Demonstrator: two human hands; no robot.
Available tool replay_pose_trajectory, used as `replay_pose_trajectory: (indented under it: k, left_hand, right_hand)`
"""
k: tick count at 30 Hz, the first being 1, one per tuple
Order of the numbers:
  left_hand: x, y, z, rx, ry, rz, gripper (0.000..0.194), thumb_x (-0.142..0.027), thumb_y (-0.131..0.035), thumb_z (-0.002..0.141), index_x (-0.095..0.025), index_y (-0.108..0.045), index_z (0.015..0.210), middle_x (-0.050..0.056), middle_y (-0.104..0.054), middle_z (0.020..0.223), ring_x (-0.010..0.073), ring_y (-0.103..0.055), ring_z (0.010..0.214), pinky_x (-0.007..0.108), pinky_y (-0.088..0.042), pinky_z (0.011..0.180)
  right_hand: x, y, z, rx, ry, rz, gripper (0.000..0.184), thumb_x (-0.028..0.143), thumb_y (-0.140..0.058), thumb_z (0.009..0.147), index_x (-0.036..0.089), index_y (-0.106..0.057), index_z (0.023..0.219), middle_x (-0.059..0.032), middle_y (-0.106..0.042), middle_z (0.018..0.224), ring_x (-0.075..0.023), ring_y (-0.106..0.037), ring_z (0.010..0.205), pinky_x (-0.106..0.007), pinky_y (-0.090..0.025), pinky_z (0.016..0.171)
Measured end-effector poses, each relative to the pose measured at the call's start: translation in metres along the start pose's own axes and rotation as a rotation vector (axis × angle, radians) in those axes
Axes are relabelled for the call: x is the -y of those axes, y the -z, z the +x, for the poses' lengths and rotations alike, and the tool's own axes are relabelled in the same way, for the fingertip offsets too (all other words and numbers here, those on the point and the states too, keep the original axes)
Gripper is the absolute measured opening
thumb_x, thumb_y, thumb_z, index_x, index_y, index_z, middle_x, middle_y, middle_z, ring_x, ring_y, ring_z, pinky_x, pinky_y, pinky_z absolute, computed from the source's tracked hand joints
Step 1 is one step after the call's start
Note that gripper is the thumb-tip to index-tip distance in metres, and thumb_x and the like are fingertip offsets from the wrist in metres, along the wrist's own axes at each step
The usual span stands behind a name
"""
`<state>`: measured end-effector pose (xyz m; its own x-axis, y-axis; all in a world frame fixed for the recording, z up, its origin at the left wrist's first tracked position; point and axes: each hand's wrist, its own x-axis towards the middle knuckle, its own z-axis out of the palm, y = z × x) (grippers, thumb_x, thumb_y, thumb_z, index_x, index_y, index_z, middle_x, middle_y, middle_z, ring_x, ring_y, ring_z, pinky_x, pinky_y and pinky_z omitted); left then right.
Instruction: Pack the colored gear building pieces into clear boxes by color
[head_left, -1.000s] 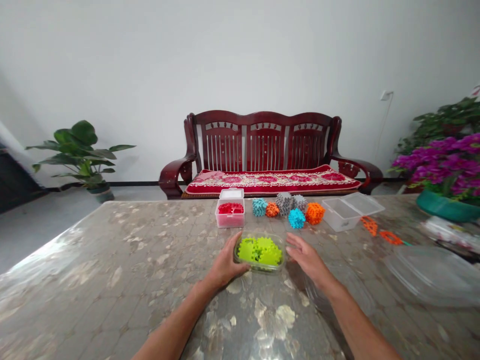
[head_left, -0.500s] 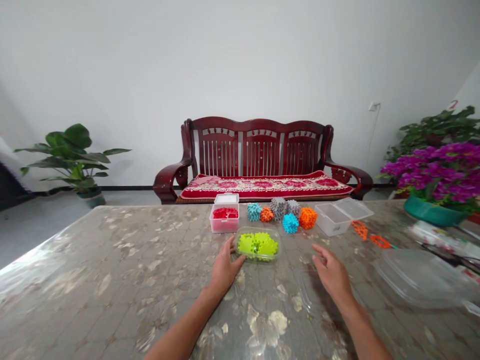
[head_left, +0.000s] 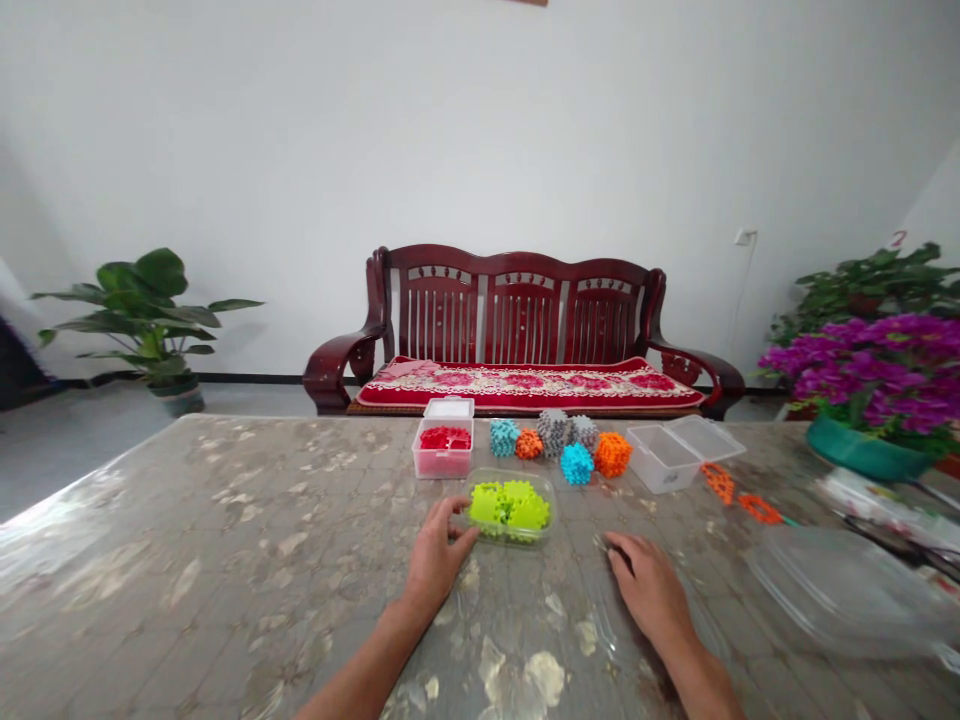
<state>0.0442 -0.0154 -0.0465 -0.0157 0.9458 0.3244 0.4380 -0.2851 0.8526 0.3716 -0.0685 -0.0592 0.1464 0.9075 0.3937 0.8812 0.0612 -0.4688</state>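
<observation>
Left hand [head_left: 435, 562] loosely curled, empty, fingertips [head_left: 471, 536] at the left rim of a clear plastic tub [head_left: 510, 472] of lime-green interlocking blocks [head_left: 510, 508], mid-table on a stone-pattern tabletop [head_left: 225, 500]. Right hand [head_left: 649, 588] slightly curled, resting on the table, empty, well right of the tub, nearer the viewer. Red-filled plastic box [head_left: 442, 466] just far-left of the tub.

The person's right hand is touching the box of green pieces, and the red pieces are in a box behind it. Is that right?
Not quite. The head view shows the left hand at the clear box of green pieces. The right hand is apart from it, on the table. Yes, the red pieces are in a box behind it.
</observation>
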Motion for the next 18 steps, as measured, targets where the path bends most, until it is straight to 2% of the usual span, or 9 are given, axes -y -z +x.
replay_pose_trajectory:
  k: [7, 12, 18]
  left_hand:
    - [-0.003, 0.0, -0.001, -0.029, 0.018, 0.089, 0.019, -0.026, -0.064, 0.076, -0.025, -0.061, 0.095, -0.002, -0.063, 0.097, 0.0143, -0.065, 0.066, 0.028, -0.053, 0.069]
    - [-0.001, 0.0, 0.002, -0.062, 0.061, 0.048, 0.017, -0.03, -0.064, 0.076, -0.025, -0.059, 0.091, -0.002, -0.062, 0.097, 0.0153, -0.067, 0.067, 0.029, -0.054, 0.069]
    - [0.004, -0.001, 0.004, -0.079, 0.043, -0.054, 0.02, -0.032, -0.064, 0.074, -0.023, -0.06, 0.091, 0.0, -0.062, 0.098, 0.0181, -0.069, 0.067, 0.035, -0.057, 0.071]
  right_hand:
    - [0.002, 0.002, 0.0, 0.017, 0.02, 0.003, 0.034, 0.032, -0.044, 0.087, 0.026, -0.075, 0.1, -0.0062, -0.076, 0.107, -0.0277, -0.067, 0.103, -0.044, -0.05, 0.095]
    - [-0.001, 0.001, -0.002, 0.028, 0.013, 0.036, 0.035, 0.035, -0.045, 0.087, 0.025, -0.076, 0.1, -0.0077, -0.076, 0.108, -0.029, -0.068, 0.104, -0.047, -0.051, 0.096]
    - [-0.019, 0.006, 0.002, 0.062, -0.137, 0.16, 0.041, 0.046, -0.051, 0.083, 0.024, -0.074, 0.11, -0.0091, -0.075, 0.114, -0.0298, -0.068, 0.109, -0.046, -0.051, 0.099]
